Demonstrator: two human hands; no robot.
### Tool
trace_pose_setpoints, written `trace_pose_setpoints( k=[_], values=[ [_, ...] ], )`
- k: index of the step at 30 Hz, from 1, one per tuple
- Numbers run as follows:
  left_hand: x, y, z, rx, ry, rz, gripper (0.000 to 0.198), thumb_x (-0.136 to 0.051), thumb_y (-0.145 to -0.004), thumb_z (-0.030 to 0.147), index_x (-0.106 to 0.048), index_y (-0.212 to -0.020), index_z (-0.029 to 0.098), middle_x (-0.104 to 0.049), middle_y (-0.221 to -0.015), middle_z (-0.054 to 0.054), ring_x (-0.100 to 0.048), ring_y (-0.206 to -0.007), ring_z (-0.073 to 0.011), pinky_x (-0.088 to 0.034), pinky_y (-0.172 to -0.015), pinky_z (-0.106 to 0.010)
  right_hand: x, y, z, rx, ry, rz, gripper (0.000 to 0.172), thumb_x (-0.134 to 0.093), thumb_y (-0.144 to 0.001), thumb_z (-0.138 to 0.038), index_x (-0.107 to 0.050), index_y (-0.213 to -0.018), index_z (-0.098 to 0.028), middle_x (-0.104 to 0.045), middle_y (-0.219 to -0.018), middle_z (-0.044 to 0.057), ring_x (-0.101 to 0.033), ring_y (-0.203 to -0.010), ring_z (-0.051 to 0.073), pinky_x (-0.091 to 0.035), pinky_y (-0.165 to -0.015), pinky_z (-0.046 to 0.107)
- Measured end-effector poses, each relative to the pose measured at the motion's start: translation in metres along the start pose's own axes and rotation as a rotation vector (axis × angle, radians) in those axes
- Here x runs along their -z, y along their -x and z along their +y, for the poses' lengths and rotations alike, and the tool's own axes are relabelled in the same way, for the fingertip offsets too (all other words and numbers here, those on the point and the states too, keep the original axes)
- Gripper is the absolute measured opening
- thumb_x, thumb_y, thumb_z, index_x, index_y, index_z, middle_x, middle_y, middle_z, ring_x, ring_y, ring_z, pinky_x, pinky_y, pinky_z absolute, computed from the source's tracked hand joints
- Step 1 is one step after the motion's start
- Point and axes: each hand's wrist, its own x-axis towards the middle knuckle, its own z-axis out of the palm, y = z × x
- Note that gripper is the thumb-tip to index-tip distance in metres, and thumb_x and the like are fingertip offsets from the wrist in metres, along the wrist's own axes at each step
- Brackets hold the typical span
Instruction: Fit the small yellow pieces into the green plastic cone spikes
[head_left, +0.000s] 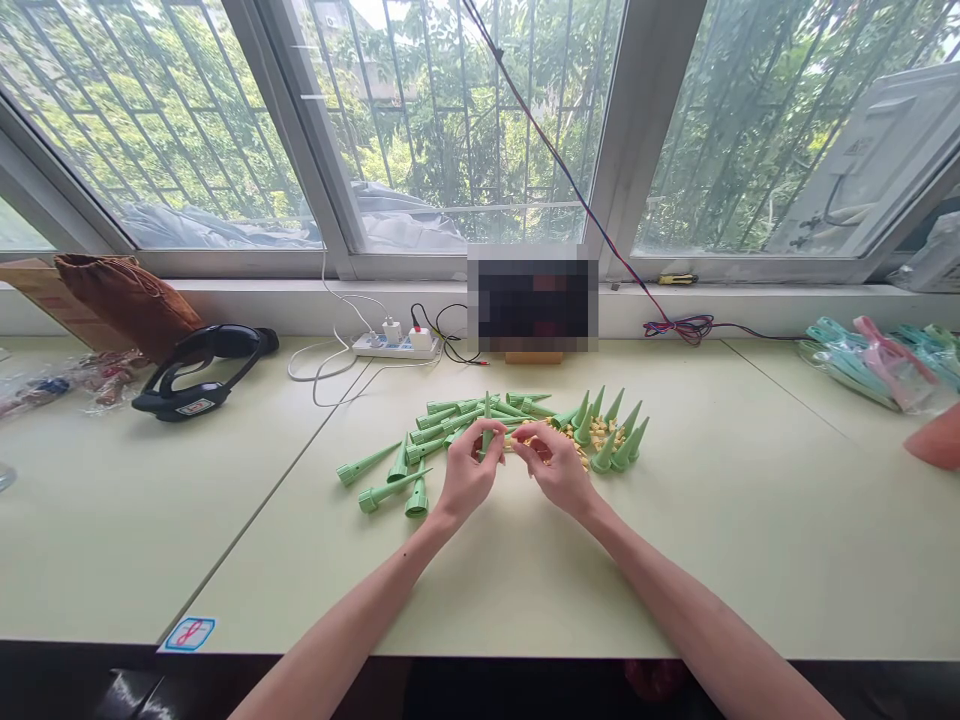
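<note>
My left hand [472, 468] is closed around a green plastic spike [487, 410], held upright with its tip pointing up. Close beside it, my right hand [556, 466] pinches a small yellow piece [509, 442] at its fingertips, partly hidden by the fingers. Loose green spikes [390, 489] lie in a heap behind and to the left of my left hand. Beyond my right hand is a pile of small yellow pieces [600, 428], partly covered by the hand. Several green spikes [621, 456] stand point up around that pile on the right.
A white power strip [397, 345] with cables lies at the back, near a blurred dark screen [532, 305]. On the left are a black headset [202, 372] and a brown pouch [131, 300]. Bagged teal and pink items [877, 360] lie right. Table seams [262, 505] run across the top.
</note>
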Motion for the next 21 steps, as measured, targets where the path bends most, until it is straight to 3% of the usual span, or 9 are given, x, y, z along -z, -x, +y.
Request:
trace_pose_setpoints(
  k=[21],
  values=[
    [-0.0008,0.0009,-0.0041,-0.002,-0.019,0.002,0.017,-0.056,-0.089,0.038,-0.061,-0.093,0.022,-0.058,-0.067,0.002,-0.047,-0.052,-0.0099,-0.036,-0.048,-0.021,0.0002,-0.0007,-0.0019,0.039,0.060,-0.012,0.021,-0.055,-0.094,-0.040,-0.064,-0.095,-0.021,-0.064,-0.090,0.005,-0.053,-0.060,0.012,-0.047,-0.052,0.026]
  ],
)
